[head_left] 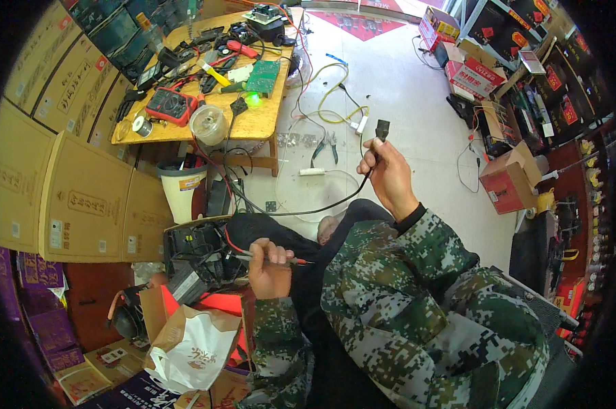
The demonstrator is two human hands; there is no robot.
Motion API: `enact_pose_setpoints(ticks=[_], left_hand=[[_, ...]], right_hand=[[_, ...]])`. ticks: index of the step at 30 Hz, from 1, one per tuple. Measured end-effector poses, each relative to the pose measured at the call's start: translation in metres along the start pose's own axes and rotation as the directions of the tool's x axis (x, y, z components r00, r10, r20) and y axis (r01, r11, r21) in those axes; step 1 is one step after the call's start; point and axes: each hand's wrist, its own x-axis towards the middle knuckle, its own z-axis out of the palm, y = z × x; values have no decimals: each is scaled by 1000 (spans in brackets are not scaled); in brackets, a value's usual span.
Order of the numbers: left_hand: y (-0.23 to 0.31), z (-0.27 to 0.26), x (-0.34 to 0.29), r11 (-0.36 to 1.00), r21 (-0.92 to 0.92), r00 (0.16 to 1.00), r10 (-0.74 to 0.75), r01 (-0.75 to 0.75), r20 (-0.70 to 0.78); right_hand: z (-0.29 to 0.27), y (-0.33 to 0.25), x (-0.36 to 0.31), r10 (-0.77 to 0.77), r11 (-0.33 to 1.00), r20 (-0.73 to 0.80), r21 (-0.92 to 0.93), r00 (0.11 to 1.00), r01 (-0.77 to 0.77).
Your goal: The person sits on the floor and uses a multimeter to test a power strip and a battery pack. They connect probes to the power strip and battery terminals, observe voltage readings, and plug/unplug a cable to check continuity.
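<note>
Raised over the floor, my right hand (pixel 389 174) is closed around a black cable connector (pixel 382 129), its flat end pointing up. From it a black cable (pixel 328 206) loops down and left toward the wooden table. Low over my lap, my left hand (pixel 269 269) is closed on a multimeter test probe (pixel 299 262) with a red section and a thin tip pointing right. A red lead trails from this hand to the upper left. Whether a second probe is also in its grip, I cannot tell. A red multimeter (pixel 171 106) lies on the table.
The wooden table (pixel 259 126) carries a green circuit board (pixel 263 78), a solder spool (pixel 142 126), a clear tub (pixel 209 125) and tools. Pliers (pixel 333 146) and cables lie on the floor. Cartons (pixel 84 204) are stacked left; an open cardboard box (pixel 511 178) stands right.
</note>
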Motion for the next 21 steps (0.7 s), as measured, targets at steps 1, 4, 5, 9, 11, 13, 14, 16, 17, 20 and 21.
enact_pose_setpoints(ticks=[1,4,5,9,11,13,14,16,17,20,21], left_hand=[[-4,-1,0,1000,4,1000,1,-1,13],[-3,-7,1,1000,-15,999,-5,5,38],[0,-9,1,1000,-11,1000,-3,4,30],[8,-17,6,1000,-3,999,-10,10,40],[8,-19,11,999,0,997,-44,44,66],[3,-18,16,995,-8,992,-98,99,86],[-1,-16,18,993,41,991,-115,113,65],[-9,-11,22,981,120,988,-157,155,2],[-13,-8,24,973,158,986,-165,165,-19],[-19,-1,35,957,209,977,-183,202,-108],[-18,0,39,956,218,978,-175,197,-115]], right_hand=[[1,-3,0,-16,1000,-24,7,1000,17],[0,-22,-1,-85,995,9,59,996,85],[-1,-31,-2,-139,990,27,24,990,138],[-2,-68,-6,-229,974,41,15,973,228],[-1,-80,-12,-279,960,59,17,958,279],[3,-87,-20,-285,958,70,66,956,281],[5,-88,-25,-278,959,91,91,956,270],[14,-87,-30,-263,959,141,143,954,244],[18,-88,-31,-251,960,152,167,956,226],[35,-95,-33,-245,951,196,238,950,196],[40,-100,-32,-261,946,219,253,940,204]])
